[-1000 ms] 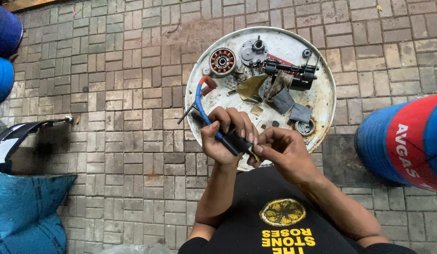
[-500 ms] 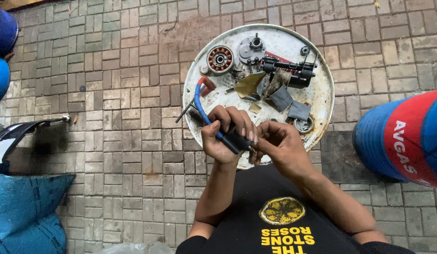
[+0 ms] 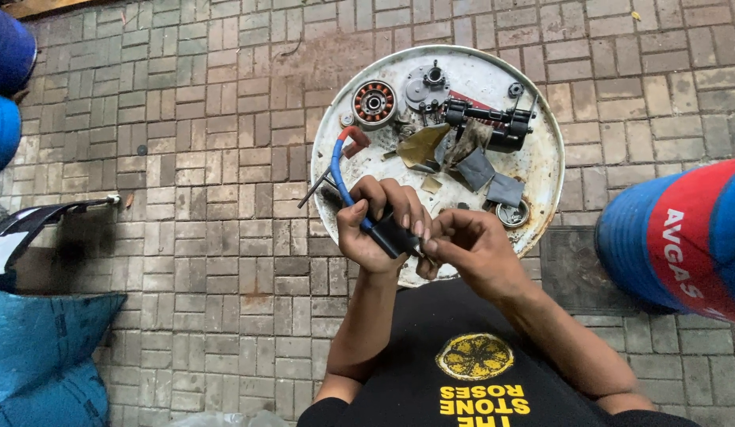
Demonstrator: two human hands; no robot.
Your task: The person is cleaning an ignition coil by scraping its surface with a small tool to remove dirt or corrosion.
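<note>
My left hand (image 3: pixel 377 223) grips a small black box-shaped part (image 3: pixel 393 235) with a blue cable (image 3: pixel 338 175) that curves up to a red cap (image 3: pixel 355 140). My right hand (image 3: pixel 472 248) pinches at the right end of that black part, fingertips closed on it. Both hands hover over the near edge of a round white metal tray (image 3: pixel 541 178) lying on the brick paving.
The tray holds a copper-wound stator (image 3: pixel 374 103), a grey round casing (image 3: pixel 427 85), a black mechanical assembly (image 3: pixel 486 122) and several dark scraps. A blue and red drum (image 3: pixel 676 237) stands right. Blue drums (image 3: pixel 5 87) and a blue sack (image 3: pixel 43 360) are left.
The hands with the black part have stayed over the tray's near edge; the right fingers have shifted slightly on the part. Nothing else moved.
</note>
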